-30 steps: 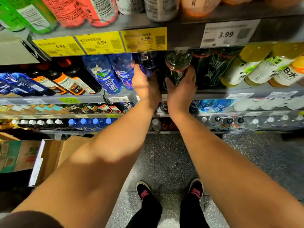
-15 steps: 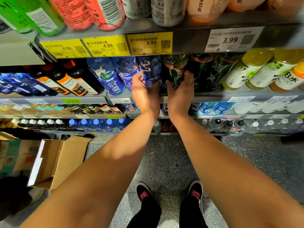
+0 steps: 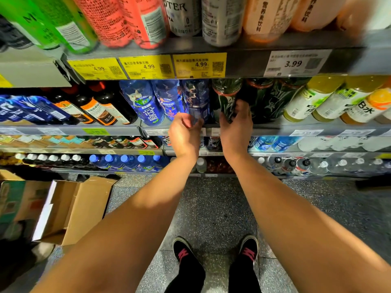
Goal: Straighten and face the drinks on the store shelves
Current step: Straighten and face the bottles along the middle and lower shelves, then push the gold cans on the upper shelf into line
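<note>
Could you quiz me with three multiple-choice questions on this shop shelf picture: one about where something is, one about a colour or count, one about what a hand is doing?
1. Where is the open cardboard box?
A. on the floor at the left
B. on the top shelf
C. behind the shoes

2. How many yellow price tags sit side by side on the upper shelf edge?
A. one
B. three
C. six

3. What is the right hand doing?
A. hanging idle
B. gripping the dark green bottle
C. pointing at a tag

Answers: 1 A, the box lies on the speckled floor left of the arms. 2 B, three tags show 4.99. 3 B, its fingers curl round the bottle's lower part.
</note>
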Motion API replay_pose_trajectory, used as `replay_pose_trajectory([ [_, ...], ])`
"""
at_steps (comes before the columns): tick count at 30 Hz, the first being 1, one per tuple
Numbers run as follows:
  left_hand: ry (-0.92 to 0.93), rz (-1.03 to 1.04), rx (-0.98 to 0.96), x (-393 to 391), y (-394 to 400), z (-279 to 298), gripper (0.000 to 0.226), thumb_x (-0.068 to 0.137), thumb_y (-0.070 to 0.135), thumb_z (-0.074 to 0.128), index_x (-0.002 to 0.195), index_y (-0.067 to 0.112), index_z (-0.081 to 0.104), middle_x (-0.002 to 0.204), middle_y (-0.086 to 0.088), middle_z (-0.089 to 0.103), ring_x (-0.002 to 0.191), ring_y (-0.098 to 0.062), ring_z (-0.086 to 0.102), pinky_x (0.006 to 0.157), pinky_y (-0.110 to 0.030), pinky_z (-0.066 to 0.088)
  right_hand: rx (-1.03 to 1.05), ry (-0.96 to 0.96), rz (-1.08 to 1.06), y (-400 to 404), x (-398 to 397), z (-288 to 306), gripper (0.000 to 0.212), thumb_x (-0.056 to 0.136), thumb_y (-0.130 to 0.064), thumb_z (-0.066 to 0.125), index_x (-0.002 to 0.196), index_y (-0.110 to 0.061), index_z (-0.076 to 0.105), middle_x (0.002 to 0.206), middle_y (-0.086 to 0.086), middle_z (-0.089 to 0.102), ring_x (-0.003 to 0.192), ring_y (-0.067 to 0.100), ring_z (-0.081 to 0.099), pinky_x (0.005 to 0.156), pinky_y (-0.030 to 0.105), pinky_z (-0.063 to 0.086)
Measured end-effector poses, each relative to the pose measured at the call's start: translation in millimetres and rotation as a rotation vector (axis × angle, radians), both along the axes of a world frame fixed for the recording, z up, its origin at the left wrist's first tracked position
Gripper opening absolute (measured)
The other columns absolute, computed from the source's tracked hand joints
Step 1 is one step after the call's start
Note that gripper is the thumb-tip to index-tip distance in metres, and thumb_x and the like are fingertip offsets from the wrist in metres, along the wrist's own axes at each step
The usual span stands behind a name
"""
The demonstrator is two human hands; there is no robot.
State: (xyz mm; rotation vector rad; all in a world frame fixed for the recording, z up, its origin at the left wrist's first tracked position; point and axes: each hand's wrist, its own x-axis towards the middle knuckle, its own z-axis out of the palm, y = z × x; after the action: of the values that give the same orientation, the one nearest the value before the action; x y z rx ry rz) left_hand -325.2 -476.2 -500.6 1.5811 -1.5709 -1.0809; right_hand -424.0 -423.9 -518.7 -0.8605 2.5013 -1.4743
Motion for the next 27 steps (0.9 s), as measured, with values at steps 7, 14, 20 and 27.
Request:
replay_pose_trajectory([
  [7, 0.028, -0.111, -0.008, 2, 23, 39, 0.023, 0.08, 0.022, 0.079, 0.078, 0.028, 0.056, 0.077, 0.004, 0.066, 0.074, -0.017, 0.063, 0.068, -0.029, 0.048, 0.112, -0.069, 0.122, 36, 3, 35, 0.034, 0.091, -0.024, 0.067, 0.12, -0.009, 0.06, 0.121, 0.009, 0.062, 0.111, 0.025, 0.06, 0.088, 0.034, 0.049],
  [14, 0.096, -0.271, -0.042, 16, 42, 117, 0.022, 0.082, 0.028, 0.079, 0.094, 0.015, 0.065, 0.081, 0.005, 0.07, 0.075, -0.011, 0.066, 0.071, -0.027, 0.055, 0.083, -0.189, 0.269, 67, 3, 122, 0.024, 0.093, -0.028, 0.066, 0.113, -0.016, 0.062, 0.11, 0.001, 0.066, 0.102, 0.015, 0.062, 0.085, 0.029, 0.051],
  [20, 0.22, -0.282, -0.041, 33, 50, 197, 0.016, 0.083, 0.001, 0.076, 0.093, 0.006, 0.064, 0.077, -0.005, 0.064, 0.067, -0.004, 0.058, 0.065, -0.016, 0.046, 0.088, -0.166, 0.487, 78, -14, 210, 0.017, 0.091, -0.03, 0.069, 0.104, -0.02, 0.064, 0.099, -0.001, 0.069, 0.091, 0.015, 0.065, 0.084, 0.031, 0.053],
  [27, 0.269, -0.38, -0.306, 51, 52, 331, 0.013, 0.084, -0.004, 0.073, 0.094, -0.003, 0.064, 0.075, -0.007, 0.058, 0.059, 0.004, 0.05, 0.063, -0.007, 0.042, -0.133, -0.114, 0.737, 79, -25, 352, 0.012, 0.086, -0.02, 0.072, 0.092, -0.025, 0.063, 0.077, -0.004, 0.062, 0.061, -0.001, 0.054, 0.061, 0.016, 0.044],
])
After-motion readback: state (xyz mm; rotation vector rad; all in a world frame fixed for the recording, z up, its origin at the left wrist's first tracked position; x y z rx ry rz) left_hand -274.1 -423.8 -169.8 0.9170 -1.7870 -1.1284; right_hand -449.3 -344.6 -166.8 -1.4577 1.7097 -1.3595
